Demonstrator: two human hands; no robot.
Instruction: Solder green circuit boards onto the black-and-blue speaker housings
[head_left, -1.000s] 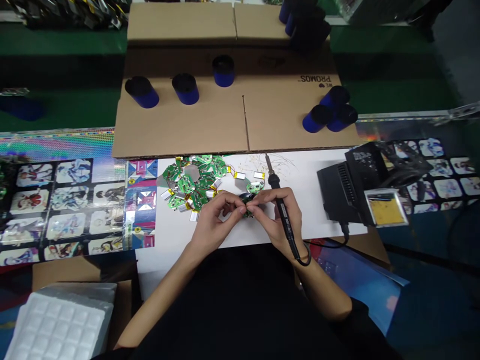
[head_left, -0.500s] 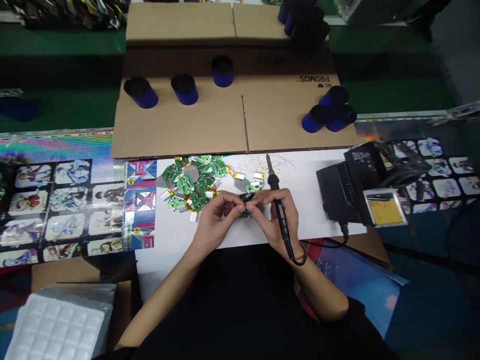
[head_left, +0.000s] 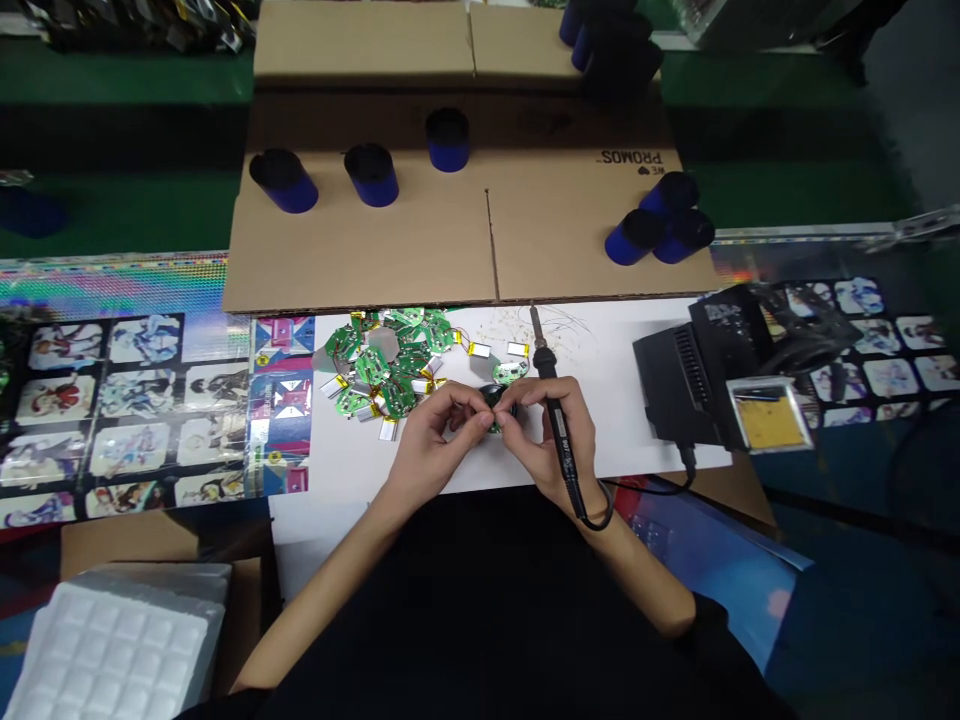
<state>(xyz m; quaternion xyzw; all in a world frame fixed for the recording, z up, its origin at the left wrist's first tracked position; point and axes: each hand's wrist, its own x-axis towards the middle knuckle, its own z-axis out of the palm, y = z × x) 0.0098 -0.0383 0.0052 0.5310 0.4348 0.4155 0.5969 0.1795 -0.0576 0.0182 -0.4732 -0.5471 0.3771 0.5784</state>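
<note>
A plain black short-sleeved top (head_left: 480,620) fills the bottom of the view, its fabric dark and matte. Its right sleeve (head_left: 720,640) ends around the elbow in a simple edge, while the left sleeve runs out of view at the lower frame edge. Below the cloth, the 2 forearms (head_left: 315,610) are slim and bare. The left hand (head_left: 427,450) and right hand (head_left: 559,440) are ungloved, with slender fingers (head_left: 465,405). A thin black loop (head_left: 600,522) lies at the right wrist, too small to tell whether it is a band or a cord.
</note>
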